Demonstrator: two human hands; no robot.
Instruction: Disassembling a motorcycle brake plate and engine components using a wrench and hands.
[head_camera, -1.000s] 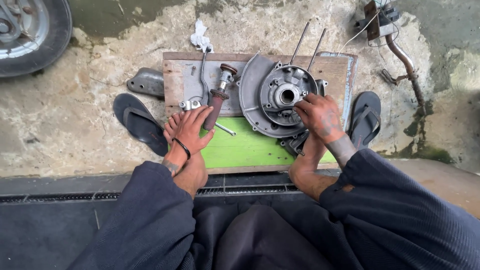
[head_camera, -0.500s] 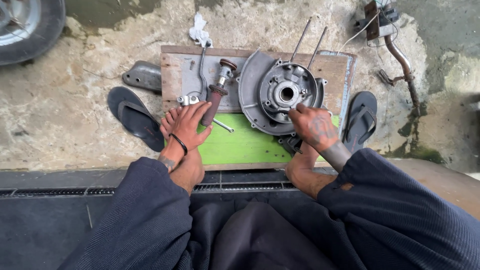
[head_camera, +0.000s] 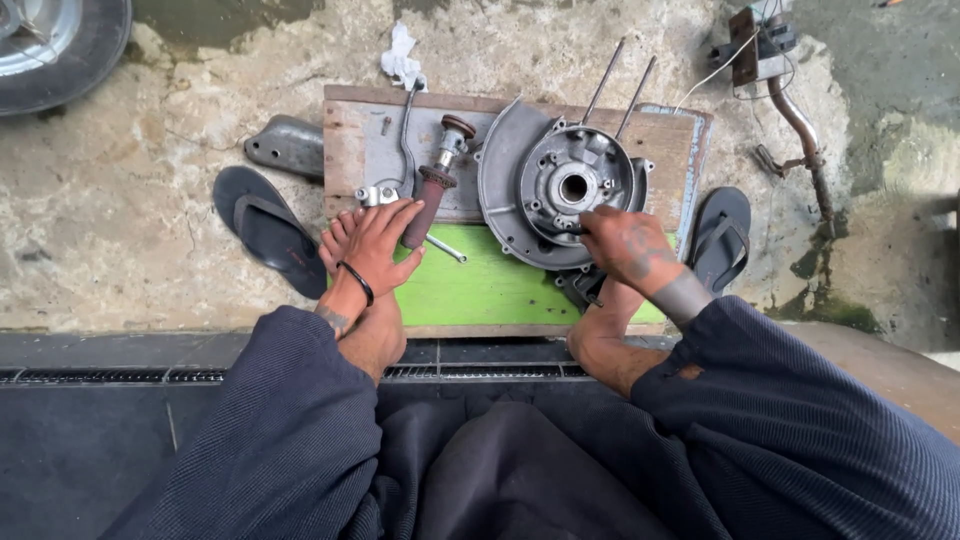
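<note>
Head view: the metal engine casing (head_camera: 560, 185) lies on the wooden board (head_camera: 350, 150), looking heavy, stiff and greasy; right hand (head_camera: 625, 245) fingers rest together on its lower rim, left hand (head_camera: 375, 245) fingers closed around the rubber-gripped handle (head_camera: 425, 205) beside the casing.

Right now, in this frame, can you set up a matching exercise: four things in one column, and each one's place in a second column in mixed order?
Things:
1. white rag
2. left hand
3. right hand
4. car wheel

Places:
A. top left corner of the view
B. on the lower edge of the round metal engine cover
C. on the ground just beyond the wooden board
D. on the reddish-handled tool

Pairs: 1-C, 2-D, 3-B, 4-A
</note>
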